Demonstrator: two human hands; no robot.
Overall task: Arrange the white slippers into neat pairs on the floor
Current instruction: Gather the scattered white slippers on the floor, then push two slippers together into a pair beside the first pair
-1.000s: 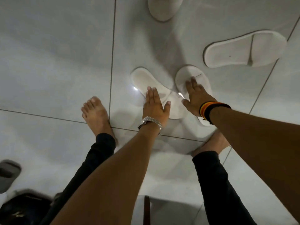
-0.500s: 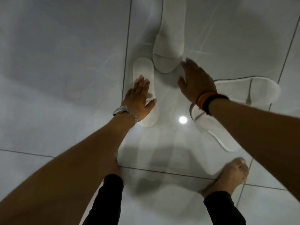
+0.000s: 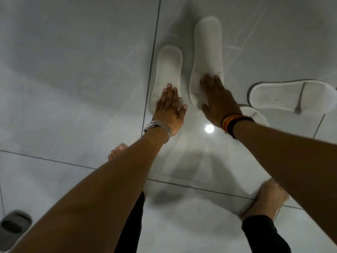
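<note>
While your left hand (image 3: pixel 168 108) and right hand (image 3: pixel 217 101) lay flat and open on two slippers (image 3: pixel 168 70) beside the tile seam (image 3: pixel 152 70), they looked light, soft, easily slid by pressing.

Glossy pale grey floor tiles (image 3: pixel 73 70) fill the view — faint marbled veining, thin dark grout lines (image 3: pixel 151 66) crossing between them. A round ceiling-light reflection (image 3: pixel 209 128) glares off the polish, soft shadows pooled around it. Down in the bottom-left corner — a grey sandal (image 3: pixel 12 225).
</note>
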